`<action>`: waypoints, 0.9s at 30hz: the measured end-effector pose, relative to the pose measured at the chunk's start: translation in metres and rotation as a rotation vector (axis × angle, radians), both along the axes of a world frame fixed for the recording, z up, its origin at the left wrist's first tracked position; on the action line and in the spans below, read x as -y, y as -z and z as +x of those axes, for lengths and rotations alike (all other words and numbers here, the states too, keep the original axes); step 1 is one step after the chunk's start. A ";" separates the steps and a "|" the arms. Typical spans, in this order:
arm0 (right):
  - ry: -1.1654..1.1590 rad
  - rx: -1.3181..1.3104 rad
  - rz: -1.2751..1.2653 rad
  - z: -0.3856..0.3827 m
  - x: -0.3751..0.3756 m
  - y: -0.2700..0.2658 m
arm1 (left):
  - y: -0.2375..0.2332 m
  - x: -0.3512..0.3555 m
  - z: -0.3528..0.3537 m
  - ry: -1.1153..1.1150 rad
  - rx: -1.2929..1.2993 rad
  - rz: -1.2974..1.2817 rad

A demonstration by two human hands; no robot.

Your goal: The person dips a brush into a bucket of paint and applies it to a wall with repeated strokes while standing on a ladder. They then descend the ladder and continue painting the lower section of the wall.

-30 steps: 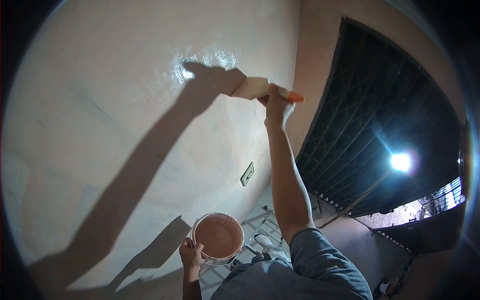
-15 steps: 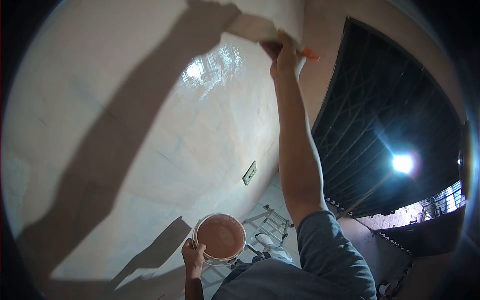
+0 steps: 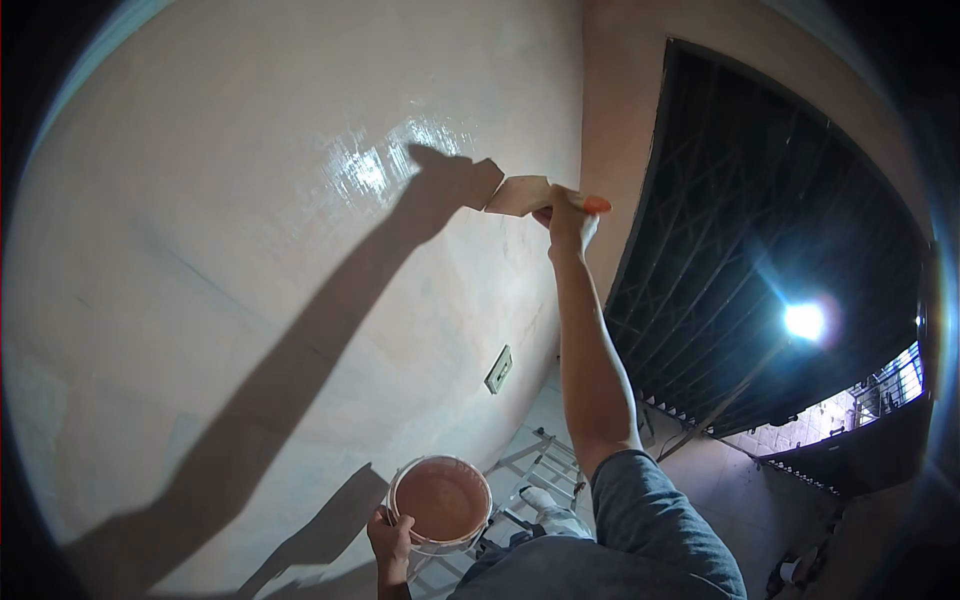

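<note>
My right hand [image 3: 566,220] is closed round the orange-ended handle of a wide, flat brush [image 3: 518,196], held out at the upper middle. The brush's left edge is at or close to the pinkish wall [image 3: 300,90]; its shadow nearly meets it. Wet, shiny streaks show on the wall to the left of the brush. Low in the view, my left hand [image 3: 390,535] grips the rim of a round bucket [image 3: 440,500], thumb on the near side. Reddish-brown liquid fills part of the bucket.
A switch plate [image 3: 498,370] sits on the wall below the brush. A dark folding gate [image 3: 740,230] and a bright lamp [image 3: 804,321] are at the right. Below is a metal ladder or scaffold [image 3: 550,465], near my foot [image 3: 540,497].
My right hand and the brush have moved down, and the arm's shadow has dropped with them. The left hand still holds the bucket in nearly the same place.
</note>
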State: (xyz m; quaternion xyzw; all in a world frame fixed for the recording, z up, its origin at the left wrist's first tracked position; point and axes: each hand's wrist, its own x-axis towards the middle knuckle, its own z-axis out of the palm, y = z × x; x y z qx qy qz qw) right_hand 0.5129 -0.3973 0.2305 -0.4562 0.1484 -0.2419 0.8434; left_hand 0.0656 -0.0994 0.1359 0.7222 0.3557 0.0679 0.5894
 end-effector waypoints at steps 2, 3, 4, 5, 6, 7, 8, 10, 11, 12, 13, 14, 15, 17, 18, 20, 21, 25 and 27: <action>0.006 0.100 -0.011 0.009 0.000 -0.038 | 0.005 -0.002 -0.001 0.002 0.009 0.001; 0.014 0.187 -0.023 0.018 0.003 -0.053 | 0.008 -0.004 -0.002 0.007 0.007 0.001; 0.007 0.295 0.063 0.029 0.007 -0.071 | 0.015 -0.008 -0.004 0.017 0.002 0.035; -0.002 0.401 0.150 0.042 0.011 -0.086 | 0.021 -0.012 -0.005 0.021 0.006 0.040; -0.003 0.454 0.194 0.046 0.017 -0.109 | 0.008 -0.006 0.000 0.023 -0.013 0.038; -0.008 0.504 0.235 0.049 0.017 -0.127 | 0.025 -0.016 -0.004 0.022 -0.035 0.031; -0.071 0.541 0.287 0.061 0.023 -0.142 | 0.024 -0.016 -0.004 0.020 -0.039 0.032; -0.132 0.574 0.339 0.079 0.030 -0.164 | 0.022 -0.015 -0.003 0.027 -0.039 0.039; -0.160 0.562 0.379 0.086 0.030 -0.170 | 0.033 -0.021 -0.008 0.031 -0.040 0.040; -0.188 0.550 0.420 0.089 0.030 -0.173 | 0.024 -0.016 -0.004 0.034 -0.040 0.043; -0.190 0.549 0.420 0.090 0.029 -0.174 | 0.019 -0.013 -0.002 0.037 -0.036 0.046; -0.226 0.532 0.436 0.095 0.027 -0.169 | 0.017 -0.012 -0.002 0.039 -0.031 0.050; -0.261 0.510 0.455 0.099 0.026 -0.161 | 0.017 -0.013 -0.002 0.041 -0.031 0.056; -0.275 0.489 0.457 0.112 0.027 -0.134 | 0.015 -0.012 -0.001 0.048 -0.027 0.064; -0.290 0.466 0.458 0.118 0.028 -0.117 | 0.015 -0.012 -0.002 0.052 -0.028 0.066; -0.247 0.399 0.440 0.112 0.027 -0.075 | 0.025 -0.017 -0.006 0.055 -0.025 0.069; -0.255 0.353 0.440 0.110 0.029 -0.048 | 0.023 -0.016 -0.006 0.056 -0.026 0.071; -0.137 0.203 0.481 0.091 0.043 0.031 | 0.003 -0.003 -0.001 0.033 -0.023 0.030; -0.087 0.086 0.316 0.086 0.051 0.046 | -0.002 0.000 0.000 0.005 -0.020 -0.014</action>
